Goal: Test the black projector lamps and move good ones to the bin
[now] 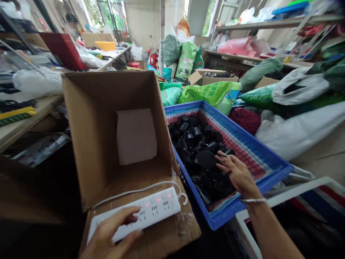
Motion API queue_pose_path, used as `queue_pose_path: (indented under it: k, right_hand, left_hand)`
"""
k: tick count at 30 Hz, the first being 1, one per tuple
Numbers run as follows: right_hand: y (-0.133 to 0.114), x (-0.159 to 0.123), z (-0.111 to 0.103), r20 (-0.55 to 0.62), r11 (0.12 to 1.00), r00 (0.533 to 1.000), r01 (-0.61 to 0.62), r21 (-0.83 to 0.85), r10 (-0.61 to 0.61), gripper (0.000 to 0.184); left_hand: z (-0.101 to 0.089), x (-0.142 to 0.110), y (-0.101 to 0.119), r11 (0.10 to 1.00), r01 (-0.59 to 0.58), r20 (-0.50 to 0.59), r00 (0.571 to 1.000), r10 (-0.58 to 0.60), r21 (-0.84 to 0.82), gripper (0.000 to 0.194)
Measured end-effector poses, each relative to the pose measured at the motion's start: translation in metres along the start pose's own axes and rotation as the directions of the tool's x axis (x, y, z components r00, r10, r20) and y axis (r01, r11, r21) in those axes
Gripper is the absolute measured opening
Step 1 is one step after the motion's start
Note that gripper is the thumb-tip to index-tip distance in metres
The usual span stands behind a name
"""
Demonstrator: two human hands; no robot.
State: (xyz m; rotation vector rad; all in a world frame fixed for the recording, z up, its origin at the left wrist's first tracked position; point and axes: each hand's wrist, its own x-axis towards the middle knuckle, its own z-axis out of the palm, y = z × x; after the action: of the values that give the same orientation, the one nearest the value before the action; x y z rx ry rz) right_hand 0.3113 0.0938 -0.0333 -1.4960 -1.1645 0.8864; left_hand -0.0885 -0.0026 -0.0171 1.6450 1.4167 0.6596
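My left hand [110, 233] rests on the near end of a white power strip [140, 212], thumb and fingers curled around its edge. The strip has small red lights lit and lies on the front flap of an open cardboard box [91, 118] tipped on its side. A white cable runs from the strip into the box. My right hand [237, 174] reaches into a blue plastic crate [269, 172] and lies with fingers spread on a pile of black plugs and adapters [199, 144], touching a round black one.
A white paper sheet [136, 136] lies inside the box. Green sacks [210, 93] and white bags [299, 86] pile up behind the crate. Shelves stand at right, a cluttered workbench [24, 118] at left, a white frame [296, 190] near my right arm.
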Motion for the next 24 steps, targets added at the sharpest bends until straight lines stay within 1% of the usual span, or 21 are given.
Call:
queue_pose_path:
  k: [1, 2, 3, 5, 6, 7, 8, 9, 10, 11, 12, 13, 14, 16, 17, 18, 19, 20, 21, 22, 24]
  right_hand:
    - [-0.024, -0.01, -0.004, 0.007, 0.996, 0.999, 0.03, 0.082, -0.031, 0.031]
    - [-0.047, -0.021, -0.006, 0.024, 0.972, 0.999, 0.04, 0.23, -0.046, 0.028]
    - [-0.069, -0.032, -0.006, 0.045, 0.939, 0.997, 0.042, 0.342, -0.061, 0.027]
    - [-0.102, -0.056, 0.0, 0.137, 0.876, 0.988, -0.007, 0.482, -0.068, 0.028]
    - [-0.113, -0.068, 0.004, 0.192, 0.862, 0.979, -0.046, 0.505, -0.06, 0.032]
    - [-0.12, -0.078, 0.009, 0.25, 0.854, 0.967, -0.094, 0.512, -0.043, 0.034]
    - [-0.123, -0.087, 0.014, 0.303, 0.849, 0.953, -0.145, 0.508, -0.018, 0.034]
    - [-0.122, -0.094, 0.02, 0.347, 0.844, 0.938, -0.194, 0.5, 0.01, 0.032]
    - [-0.119, -0.099, 0.025, 0.386, 0.843, 0.921, -0.242, 0.481, 0.044, 0.028]
    - [-0.115, -0.103, 0.031, 0.412, 0.851, 0.908, -0.274, 0.448, 0.075, 0.024]
    - [-0.109, -0.105, 0.036, 0.419, 0.874, 0.904, -0.272, 0.402, 0.089, 0.02]
    - [-0.105, -0.106, 0.041, 0.414, 0.907, 0.907, -0.236, 0.35, 0.076, 0.022]
    - [-0.101, -0.107, 0.046, 0.41, 0.939, 0.911, -0.169, 0.299, 0.033, 0.033]
    - [-0.096, -0.108, 0.055, 0.423, 0.981, 0.9, 0.023, 0.194, -0.105, 0.071]
    - [-0.096, -0.109, 0.059, 0.447, 0.983, 0.879, 0.113, 0.144, -0.166, 0.09]
    - [-0.096, -0.11, 0.063, 0.481, 0.979, 0.853, 0.179, 0.095, -0.203, 0.102]
    - [-0.096, -0.112, 0.067, 0.51, 0.973, 0.832, 0.225, 0.051, -0.219, 0.108]
    - [-0.096, -0.115, 0.07, 0.528, 0.967, 0.82, 0.253, 0.012, -0.221, 0.11]
    - [-0.095, -0.117, 0.074, 0.531, 0.965, 0.82, 0.26, -0.016, -0.213, 0.109]
    - [-0.093, -0.12, 0.078, 0.513, 0.968, 0.835, 0.248, -0.028, -0.199, 0.104]
    - [-0.085, -0.123, 0.085, 0.438, 0.982, 0.886, 0.185, -0.029, -0.154, 0.089]
  left_hand:
    - [0.011, 0.009, 0.006, 0.993, 0.045, 0.083, 0.996, -0.036, -0.113, 0.039]
    - [0.023, 0.018, 0.013, 0.966, 0.075, 0.126, 0.991, -0.045, -0.249, 0.047]
    - [0.036, 0.026, 0.02, 0.916, 0.1, 0.168, 0.985, -0.036, -0.389, 0.06]
    - [0.058, 0.04, 0.032, 0.762, 0.144, 0.227, 0.974, 0.004, -0.632, 0.092]
    - [0.067, 0.045, 0.036, 0.658, 0.153, 0.235, 0.971, 0.036, -0.737, 0.106]
    - [0.074, 0.048, 0.038, 0.541, 0.155, 0.231, 0.97, 0.075, -0.826, 0.113]
    - [0.078, 0.05, 0.04, 0.435, 0.14, 0.207, 0.972, 0.111, -0.889, 0.112]
    - [0.08, 0.05, 0.04, 0.353, 0.104, 0.16, 0.978, 0.134, -0.93, 0.104]
    - [0.079, 0.049, 0.039, 0.303, 0.074, 0.121, 0.983, 0.138, -0.95, 0.094]
    - [0.077, 0.047, 0.039, 0.285, 0.047, 0.087, 0.987, 0.132, -0.957, 0.083]
    - [0.074, 0.043, 0.038, 0.294, 0.029, 0.067, 0.991, 0.117, -0.955, 0.074]
    - [0.069, 0.039, 0.038, 0.323, 0.028, 0.065, 0.993, 0.103, -0.946, 0.068]
    - [0.064, 0.035, 0.038, 0.362, 0.036, 0.076, 0.992, 0.097, -0.931, 0.066]
    - [0.054, 0.027, 0.04, 0.442, 0.044, 0.102, 0.989, 0.108, -0.896, 0.067]
    - [0.049, 0.024, 0.04, 0.478, 0.045, 0.114, 0.987, 0.116, -0.877, 0.068]
    - [0.046, 0.021, 0.041, 0.506, 0.04, 0.118, 0.985, 0.124, -0.861, 0.067]
    - [0.043, 0.018, 0.04, 0.525, 0.027, 0.112, 0.985, 0.131, -0.851, 0.065]
    - [0.041, 0.016, 0.039, 0.54, 0.012, 0.096, 0.987, 0.128, -0.841, 0.062]
    - [0.041, 0.014, 0.037, 0.559, -0.002, 0.077, 0.99, 0.117, -0.829, 0.059]
    - [0.042, 0.012, 0.035, 0.577, -0.011, 0.057, 0.993, 0.099, -0.817, 0.058]
    - [0.044, 0.008, 0.031, 0.591, -0.001, 0.05, 0.996, 0.07, -0.807, 0.06]
